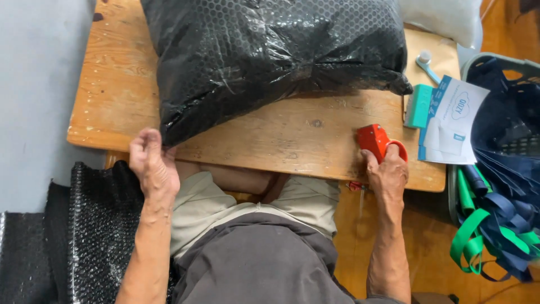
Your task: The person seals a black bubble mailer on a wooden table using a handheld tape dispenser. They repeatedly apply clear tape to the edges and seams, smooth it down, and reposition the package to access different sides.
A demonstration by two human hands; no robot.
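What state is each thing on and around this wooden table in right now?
Black bubble-wrap parcel: wrapped, lying on the table, its corner pinched by the left hand.
Red tape dispenser: resting on the table, gripped by the right hand.
Blue-and-white box: lying flat.
Basket: holding dark blue bags.

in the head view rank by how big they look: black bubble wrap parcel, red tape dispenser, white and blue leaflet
1. black bubble wrap parcel
2. white and blue leaflet
3. red tape dispenser, partly hidden under the right hand
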